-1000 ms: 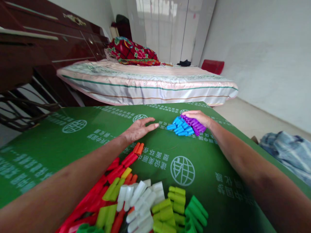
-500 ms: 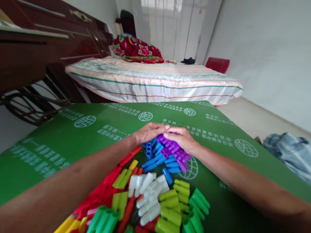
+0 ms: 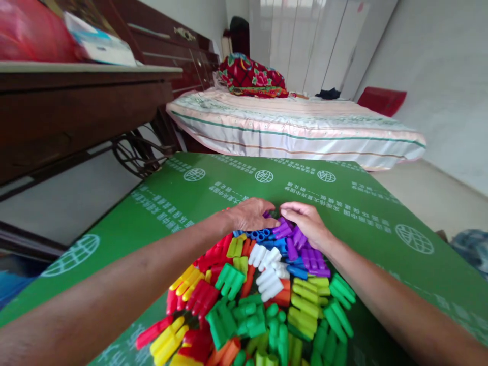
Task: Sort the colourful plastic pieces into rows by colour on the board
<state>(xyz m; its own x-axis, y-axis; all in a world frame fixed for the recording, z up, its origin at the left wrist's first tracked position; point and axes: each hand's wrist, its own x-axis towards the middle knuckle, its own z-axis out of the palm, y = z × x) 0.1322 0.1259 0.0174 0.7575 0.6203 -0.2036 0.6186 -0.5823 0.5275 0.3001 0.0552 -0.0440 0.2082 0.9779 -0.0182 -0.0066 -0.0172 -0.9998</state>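
Observation:
My left hand (image 3: 252,214) curves over the far left side of a pile of plastic connector pieces shaped like joined tubes. Its thumb and fingers are apart, with purple pieces (image 3: 282,227) beside the thumb. Across a small gap, my right hand (image 3: 308,222) cups the far right side, fingers bent and touching the purple pieces. Just below my left hand lie blue pieces (image 3: 261,235). Nearer to me are white pieces (image 3: 269,282), yellow-green pieces (image 3: 304,310), green pieces (image 3: 220,323), red pieces (image 3: 202,297) and yellow pieces (image 3: 168,340). Some fingertips are hidden.
The pile lies on a green board (image 3: 366,203) printed with white globes and writing. A bed (image 3: 297,127) stands beyond it. A dark wooden sewing table (image 3: 84,107) is at the left, and folded plaid cloth (image 3: 470,251) at the right edge.
My hands, which met at the fingertips, are now slightly apart. The view has turned left and shows more of the near pile. The purple pieces sit closer against the blue ones.

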